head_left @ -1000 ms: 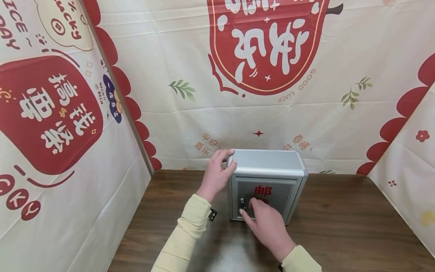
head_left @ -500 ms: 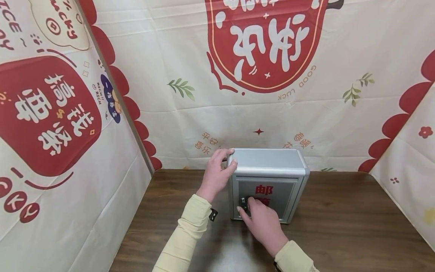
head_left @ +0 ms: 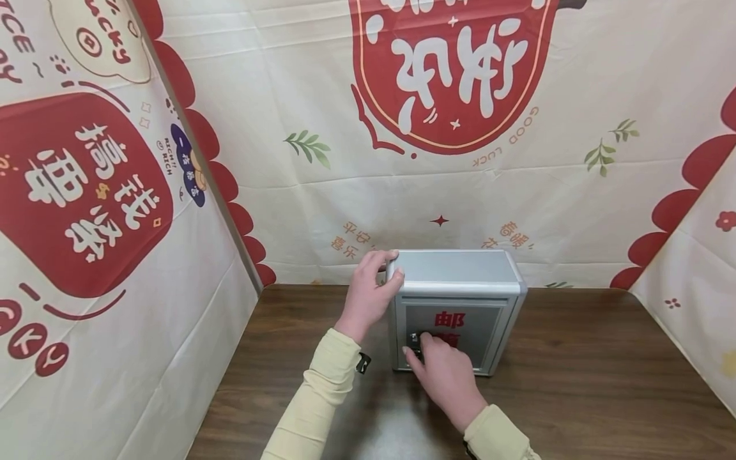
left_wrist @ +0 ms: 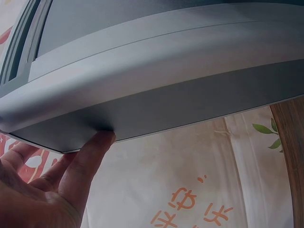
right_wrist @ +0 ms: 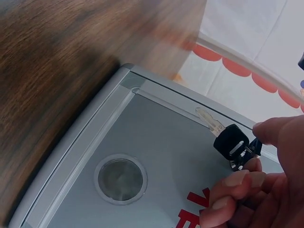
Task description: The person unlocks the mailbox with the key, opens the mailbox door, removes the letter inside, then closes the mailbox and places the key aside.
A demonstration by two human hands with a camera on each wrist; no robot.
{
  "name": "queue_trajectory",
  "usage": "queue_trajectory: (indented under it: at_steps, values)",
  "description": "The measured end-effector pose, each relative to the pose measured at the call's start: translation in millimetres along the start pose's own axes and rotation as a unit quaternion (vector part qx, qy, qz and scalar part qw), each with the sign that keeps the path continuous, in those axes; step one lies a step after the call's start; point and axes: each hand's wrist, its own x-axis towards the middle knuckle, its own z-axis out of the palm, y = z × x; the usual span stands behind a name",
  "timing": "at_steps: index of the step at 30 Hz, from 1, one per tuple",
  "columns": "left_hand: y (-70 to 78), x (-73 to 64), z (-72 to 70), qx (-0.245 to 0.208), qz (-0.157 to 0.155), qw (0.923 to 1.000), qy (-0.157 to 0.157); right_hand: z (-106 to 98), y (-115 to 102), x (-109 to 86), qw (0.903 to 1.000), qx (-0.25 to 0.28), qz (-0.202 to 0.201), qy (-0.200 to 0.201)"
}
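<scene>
A grey metal mailbox (head_left: 460, 268) stands upright on the wooden table, its front door bearing red characters. My left hand (head_left: 368, 294) grips its upper left edge, and in the left wrist view a fingertip (left_wrist: 107, 137) presses the side panel. At the lock on the door's left side, my right hand (head_left: 448, 377) pinches a small black-headed key between thumb and forefinger. From the same ring hangs a second key (right_wrist: 231, 141), its metal blade pointing away from the hand. The pinched key's blade is hidden from view.
Brown wood table (head_left: 575, 358) surrounds the mailbox. Behind it and at both sides hang white cloths (head_left: 322, 211) with red prints. The door has a round window (right_wrist: 121, 179) below the lettering.
The right hand has shifted slightly left and up, closer onto the lock. The left hand keeps its hold on the mailbox edge. The mailbox stays in place.
</scene>
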Motion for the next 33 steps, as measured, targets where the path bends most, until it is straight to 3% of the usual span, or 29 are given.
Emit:
queue_trajectory:
  at_steps: [12, 18, 25, 33]
  values:
    - [1.4, -0.7, -1.4, -0.004, -0.002, 1.0, -0.004, 2.7, -0.9, -0.4, 0.9996, -0.019, -0.008, 0.018]
    - [1.6, -0.5, -1.3, -0.006, -0.007, 0.9999, -0.01, 2.3, -2.1, -1.8, 0.9999, -0.014, 0.001, 0.0]
    - [2.4, -0.2, -0.7, -0.008, -0.015, 0.9997, -0.016, 2.9, -2.3, -3.7, 0.9985, 0.037, 0.01, -0.04]
    - [2.0, -0.5, -1.9, -0.007, -0.018, 0.9997, -0.016, 3.8, -3.1, -3.5, 0.9985, 0.039, 0.007, -0.037]
